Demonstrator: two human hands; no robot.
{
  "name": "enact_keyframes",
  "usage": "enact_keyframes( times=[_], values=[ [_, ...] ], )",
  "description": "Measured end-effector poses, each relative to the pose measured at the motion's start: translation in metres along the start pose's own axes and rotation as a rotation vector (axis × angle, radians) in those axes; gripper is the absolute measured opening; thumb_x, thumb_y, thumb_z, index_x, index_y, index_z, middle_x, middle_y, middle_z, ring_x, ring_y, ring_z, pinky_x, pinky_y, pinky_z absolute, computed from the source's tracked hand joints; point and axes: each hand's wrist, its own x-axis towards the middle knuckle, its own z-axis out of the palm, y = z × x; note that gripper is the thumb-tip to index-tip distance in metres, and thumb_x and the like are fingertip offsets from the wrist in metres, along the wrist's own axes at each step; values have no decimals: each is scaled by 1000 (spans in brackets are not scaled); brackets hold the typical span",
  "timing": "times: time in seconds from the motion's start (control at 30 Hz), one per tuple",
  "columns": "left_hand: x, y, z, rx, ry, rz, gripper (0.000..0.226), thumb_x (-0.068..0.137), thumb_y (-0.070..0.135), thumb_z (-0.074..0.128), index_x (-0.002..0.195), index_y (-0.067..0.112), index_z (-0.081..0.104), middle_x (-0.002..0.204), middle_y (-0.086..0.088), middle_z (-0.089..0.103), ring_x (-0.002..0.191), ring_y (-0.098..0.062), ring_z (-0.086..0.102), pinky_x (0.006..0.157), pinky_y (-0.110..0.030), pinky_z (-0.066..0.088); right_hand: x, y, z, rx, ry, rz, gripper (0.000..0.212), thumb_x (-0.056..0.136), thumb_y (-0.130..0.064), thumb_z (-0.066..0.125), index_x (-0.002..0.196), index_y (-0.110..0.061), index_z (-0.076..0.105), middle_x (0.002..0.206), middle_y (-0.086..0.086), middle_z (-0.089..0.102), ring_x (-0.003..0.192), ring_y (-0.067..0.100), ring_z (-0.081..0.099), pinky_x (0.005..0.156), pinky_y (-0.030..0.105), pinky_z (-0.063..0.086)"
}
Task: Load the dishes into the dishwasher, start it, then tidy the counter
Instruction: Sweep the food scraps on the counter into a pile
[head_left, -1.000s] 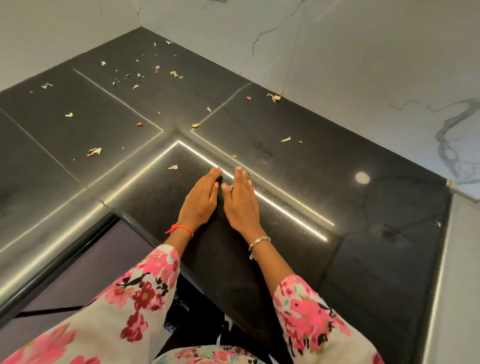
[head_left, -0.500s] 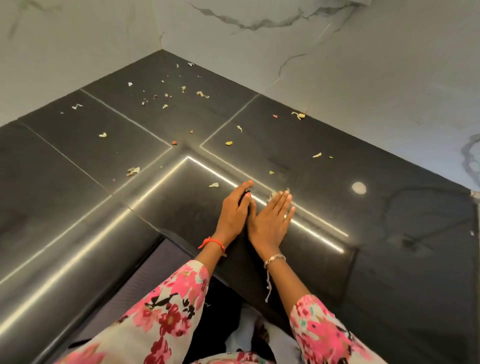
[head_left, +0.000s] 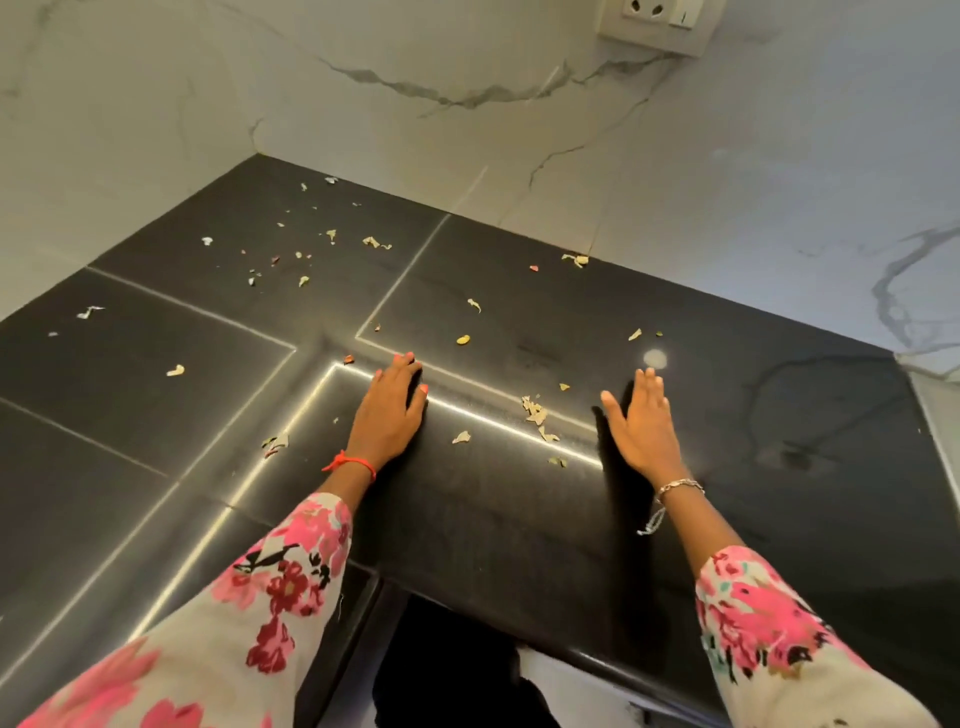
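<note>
Head view. Judged stage: tidying the counter. No dishes and no dishwasher are in sight.

Worktop (head_left: 779, 415): black and glossy, running into a back corner between two marble walls (head_left: 675, 182).

Left hand (head_left: 392, 410): empty, fingers straight and together, palm down on the worktop, fingertips toward the back corner.

Right hand (head_left: 644, 431): empty, fingers straight, palm turned inward toward the left hand. Whether its lower edge touches the surface cannot be told.

Key relation: the near scraps (head_left: 535, 413), a small pale cluster with a few stray bits, lie between the two hands. They are right of the left hand and left of the right hand, somewhat nearer the right. The cluster's long axis runs back to front, roughly parallel to the right palm.

Far scraps (head_left: 301, 260): scattered toward the back corner, beyond the left fingertips and well apart from both hands. The left arm is the nearer one. One more bit (head_left: 275, 444) lies just left of the left wrist.

Judgement: drawing the hands inward would gather the near cluster, and the right hand has the shorter way. The far scatter calls for a reach toward the back corner. Risk: light flakes slip past straight fingers or go over the front edge.
</note>
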Motion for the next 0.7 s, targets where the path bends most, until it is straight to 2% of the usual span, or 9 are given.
enact_keyframes(
  times=[0.17,0.23,0.3,0.37,0.4,0.47,0.5,0.6,0.7],
  values=[
    [7,-5,10,145,78,19,44,97,25,44,139,13,41,151,-1,33,142,-15,23,117,-30,11,-2,-28,23,-137,84,57,82,93,-61,20,148,-3,6,158,10,0,146,19,-5,119,38,-5],
    [8,-6,11,169,83,18,44,98,28,43,140,14,40,151,0,32,142,-14,24,117,-30,12,-13,-51,38,-114,72,-33,90,86,-69,9,149,-5,6,158,8,0,146,17,-6,117,35,-9],
    [8,-7,11,191,87,13,46,98,29,42,141,14,39,152,1,31,142,-14,24,117,-28,10,-24,-70,49,-72,-1,-200,92,83,-73,5,150,-10,4,158,1,-2,145,12,-9,116,31,-12],
    [8,-6,12,206,87,5,47,98,30,41,143,15,36,153,2,28,142,-14,22,116,-25,7,-18,-80,48,79,-124,-342,79,89,-65,14,150,-16,2,157,-5,-5,143,6,-12,118,30,-9],
    [8,-5,12,208,87,3,48,98,30,41,143,15,35,154,2,26,143,-13,21,115,-23,5,-8,-81,43,216,-158,-357,71,93,-57,21,150,-18,3,157,-7,-4,143,4,-10,118,29,-5],
    [7,-4,11,195,87,-8,50,98,30,42,144,15,33,155,1,23,144,-12,16,115,-22,4,20,-72,30,396,-71,-309,63,98,-43,32,150,-16,9,158,-5,2,144,7,-6,118,27,-1],
    [7,-3,10,184,88,-18,50,98,30,43,144,15,33,155,1,21,144,-11,14,115,-23,4,39,-62,20,377,13,-266,61,99,-39,34,150,-13,12,158,-1,4,145,10,-4,118,28,-1],
    [7,1,8,180,85,-41,52,98,31,43,145,16,31,156,2,18,144,-10,11,116,-23,4,94,-20,-6,128,137,-94,64,99,-41,32,148,-4,15,158,11,3,146,22,-3,120,37,1],
    [6,4,7,180,82,-55,53,98,32,42,146,18,28,156,4,16,144,-8,10,115,-21,3,122,12,-19,-55,52,52,72,97,-49,28,148,-1,11,157,16,2,146,27,-1,120,43,3]
  ],
)
